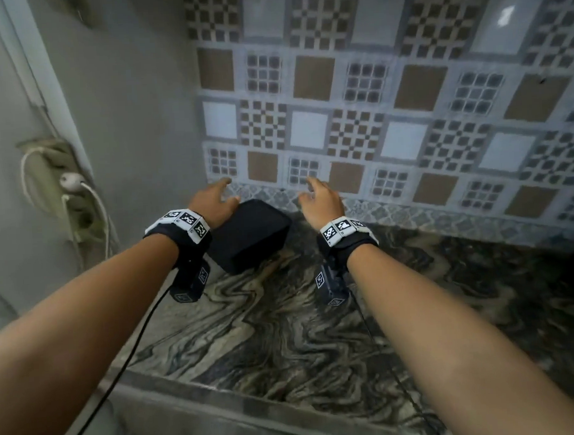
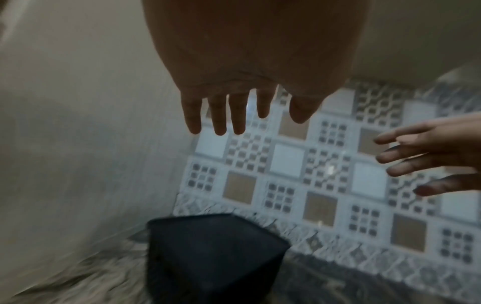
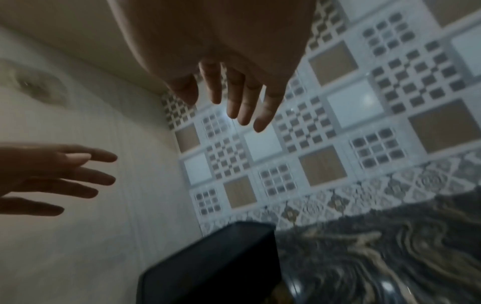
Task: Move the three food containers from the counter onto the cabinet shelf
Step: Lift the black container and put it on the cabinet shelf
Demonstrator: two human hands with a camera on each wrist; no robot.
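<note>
One black rectangular food container (image 1: 251, 235) sits on the marbled counter (image 1: 284, 324) in the back left corner, close to the tiled wall. It also shows low in the left wrist view (image 2: 210, 259) and the right wrist view (image 3: 216, 265). My left hand (image 1: 216, 201) hovers above its left end, fingers straight and spread, holding nothing. My right hand (image 1: 317, 195) hovers to the right of the box, fingers spread too, and touches nothing. Each hand appears in the other's wrist view: the right hand (image 2: 426, 162), the left hand (image 3: 59, 176). No cabinet shelf is in view.
A patterned tiled wall (image 1: 390, 112) stands behind the counter. A grey side wall on the left carries a socket with a white plug and cable (image 1: 74, 185). The counter's front edge (image 1: 241, 396) runs along the bottom. Black wrist cables trail over the counter.
</note>
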